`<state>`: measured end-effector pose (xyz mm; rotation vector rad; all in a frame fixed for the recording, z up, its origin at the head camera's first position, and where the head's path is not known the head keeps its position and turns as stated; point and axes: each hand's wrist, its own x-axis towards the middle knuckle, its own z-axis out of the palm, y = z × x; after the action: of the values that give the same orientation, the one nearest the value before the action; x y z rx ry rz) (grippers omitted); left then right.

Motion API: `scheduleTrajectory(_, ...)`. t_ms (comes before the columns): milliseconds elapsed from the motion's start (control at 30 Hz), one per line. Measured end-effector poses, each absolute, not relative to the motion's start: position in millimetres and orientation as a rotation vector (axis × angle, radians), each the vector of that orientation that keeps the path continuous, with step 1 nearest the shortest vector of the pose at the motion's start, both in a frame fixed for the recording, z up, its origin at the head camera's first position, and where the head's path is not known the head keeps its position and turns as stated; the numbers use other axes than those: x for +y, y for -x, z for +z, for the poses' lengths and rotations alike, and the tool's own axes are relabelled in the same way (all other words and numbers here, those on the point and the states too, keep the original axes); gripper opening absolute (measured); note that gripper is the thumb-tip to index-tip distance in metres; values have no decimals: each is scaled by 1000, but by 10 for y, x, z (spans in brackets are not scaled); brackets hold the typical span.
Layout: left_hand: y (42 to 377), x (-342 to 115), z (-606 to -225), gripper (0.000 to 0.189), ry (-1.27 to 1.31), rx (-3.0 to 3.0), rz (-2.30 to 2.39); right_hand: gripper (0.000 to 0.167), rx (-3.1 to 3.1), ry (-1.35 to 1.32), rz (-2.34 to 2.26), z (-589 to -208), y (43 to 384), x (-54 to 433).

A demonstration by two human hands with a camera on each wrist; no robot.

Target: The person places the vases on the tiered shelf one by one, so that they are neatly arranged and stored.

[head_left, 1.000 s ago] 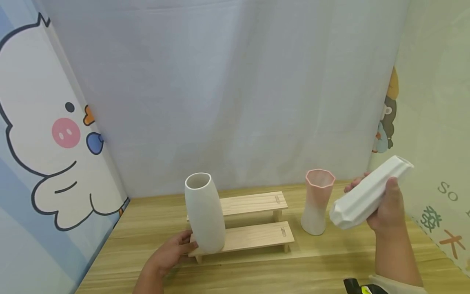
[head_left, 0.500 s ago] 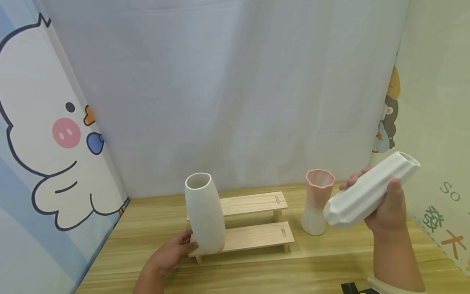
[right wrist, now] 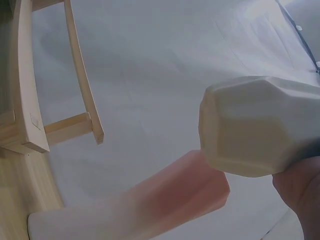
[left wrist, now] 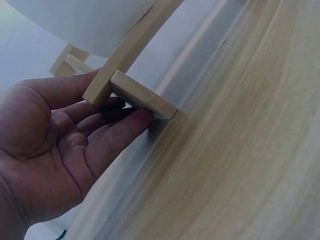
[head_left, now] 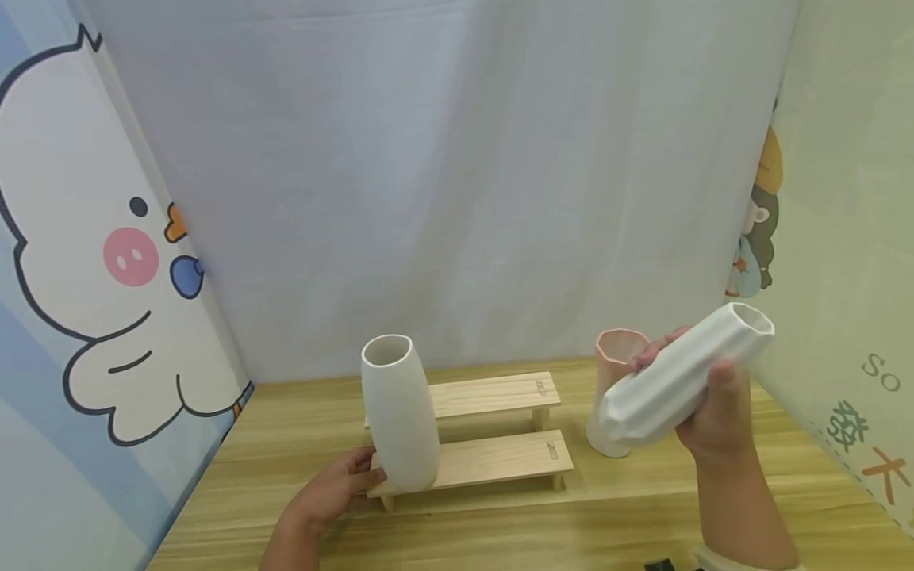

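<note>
My right hand (head_left: 721,408) grips a white faceted vase (head_left: 678,381) in the air, tilted with its open mouth up and to the right. Behind its lower end a pink-and-white vase (head_left: 607,412) stands upright on the table, partly covered in the head view. At the left end of a two-step wooden stand (head_left: 500,458), my left hand (head_left: 339,488) holds the lower step; the left wrist view has its fingers around the plank's end and leg (left wrist: 142,95). A smooth white vase (head_left: 401,420) stands upright on that step's left end.
The stand's upper step (head_left: 493,394) lies behind the lower one. A grey-white cloth (head_left: 457,198) hangs along the back of the wooden table (head_left: 500,531). Printed cloths flank it, with a cartoon bird (head_left: 86,238) on the left.
The right hand first shifted slightly, then carried the faceted vase to the left, where it now overlaps the pink-and-white vase in view. My left hand stays at the stand.
</note>
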<state>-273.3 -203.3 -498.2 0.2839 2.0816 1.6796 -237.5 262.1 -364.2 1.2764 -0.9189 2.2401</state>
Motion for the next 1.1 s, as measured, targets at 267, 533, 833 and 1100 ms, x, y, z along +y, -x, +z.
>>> scheduleTrajectory(267,2708,-2024,-4957,74,-283,2063,1705,36,-1000,-1246,2167,-3695,2394,2421)
scheduleTrajectory(533,2724,-2034,-4980,72,-286,2053,1713,45,-1138,-1174,2049,-3768,2450,2207)
scheduleTrajectory(833,2712,-2042,-4969,73,-298,2062,1710,51,-1363,-1098,2029,-3973,2489,2019)
scheduleTrajectory(1100,2711,-2032,-4967,74,-298,2082,1706,60,-1570,-997,1906,-4193,2606,1909)
